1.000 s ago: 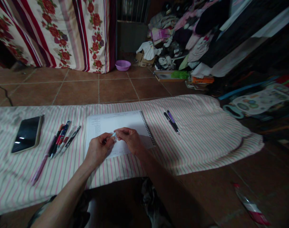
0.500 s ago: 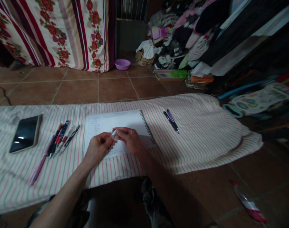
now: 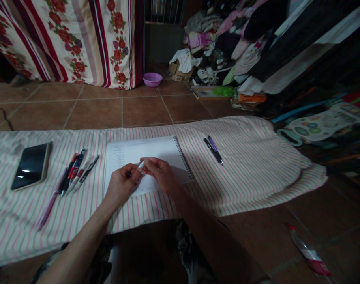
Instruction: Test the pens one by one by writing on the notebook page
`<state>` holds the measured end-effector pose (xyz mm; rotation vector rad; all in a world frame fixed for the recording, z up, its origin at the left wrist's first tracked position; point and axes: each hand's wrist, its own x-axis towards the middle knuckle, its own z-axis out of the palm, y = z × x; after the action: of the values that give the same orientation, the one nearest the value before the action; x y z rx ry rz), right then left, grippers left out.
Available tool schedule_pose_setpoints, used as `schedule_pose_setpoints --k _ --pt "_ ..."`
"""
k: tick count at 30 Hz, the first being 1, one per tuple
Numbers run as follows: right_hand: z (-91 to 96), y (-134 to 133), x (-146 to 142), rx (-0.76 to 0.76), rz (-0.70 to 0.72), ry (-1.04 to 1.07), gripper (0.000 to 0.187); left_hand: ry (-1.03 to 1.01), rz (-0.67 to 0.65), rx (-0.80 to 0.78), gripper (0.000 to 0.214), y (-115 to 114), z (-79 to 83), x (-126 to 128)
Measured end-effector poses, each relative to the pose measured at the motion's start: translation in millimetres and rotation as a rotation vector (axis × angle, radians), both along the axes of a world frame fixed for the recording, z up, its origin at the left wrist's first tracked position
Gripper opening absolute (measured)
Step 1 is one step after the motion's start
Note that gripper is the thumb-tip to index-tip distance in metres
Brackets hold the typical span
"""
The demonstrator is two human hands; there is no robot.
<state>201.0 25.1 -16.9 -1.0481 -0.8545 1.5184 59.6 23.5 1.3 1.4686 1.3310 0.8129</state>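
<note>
Over the lower part of an open spiral notebook (image 3: pixel 156 148), my two hands meet fingertip to fingertip. My left hand (image 3: pixel 123 179) is closed, pinching what looks like a slim white pen (image 3: pixel 141 164). The fingers of my right hand (image 3: pixel 159 171) close on its other end. Most of the pen is hidden by the fingers, so its full shape does not show. The page beneath has faint printed or written lines along its left side and top.
A phone (image 3: pixel 30 166) and several pens (image 3: pixel 76 173) lie left of the notebook on the striped cloth (image 3: pixel 257 157). Two dark pens (image 3: pixel 214 150) rest to the right. A plastic bottle (image 3: pixel 310 250) lies on the tiled floor; a purple basin (image 3: pixel 152 80) stands beyond.
The fingers have shifted very slightly around the white pen. Everything else stays where it was.
</note>
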Motion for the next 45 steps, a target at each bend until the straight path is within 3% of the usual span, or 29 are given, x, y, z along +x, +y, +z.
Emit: schedule_pose_setpoints --k 3,7,11,18,27,34,40,45 --pt "0.6 -1 2 -0.048 0.057 0.103 0.034 -0.187 -0.008 -0.121 0.033 1 3.6 2" --pt "-3.1 1 2 -0.072 0.023 0.102 0.028 -0.239 -0.021 -0.182 0.034 0 4.0 3" --pt "-7.0 3 1 -0.019 -0.009 0.053 0.023 -0.184 -0.022 -0.123 0.032 0 -0.7 2" --pt "0.9 2 -1 0.061 -0.087 -0.152 0.019 0.175 0.005 0.073 0.029 -2 -2.6 -2" --pt "-2.8 0 2 -0.011 -0.01 0.001 0.023 -0.01 -0.028 -0.036 0.029 -1 -2.3 2" --pt "2.2 -1 0 0.025 -0.086 -0.115 0.016 0.171 -0.035 0.074 0.029 -4 -2.2 1" --pt "0.8 -2 -1 -0.031 -0.023 0.038 0.022 0.106 -0.06 0.034 0.031 -1 -5.8 -1" --pt "-0.5 -1 -2 -0.031 -0.05 0.0 0.02 0.253 -0.067 0.096 0.031 -2 -6.0 -2"
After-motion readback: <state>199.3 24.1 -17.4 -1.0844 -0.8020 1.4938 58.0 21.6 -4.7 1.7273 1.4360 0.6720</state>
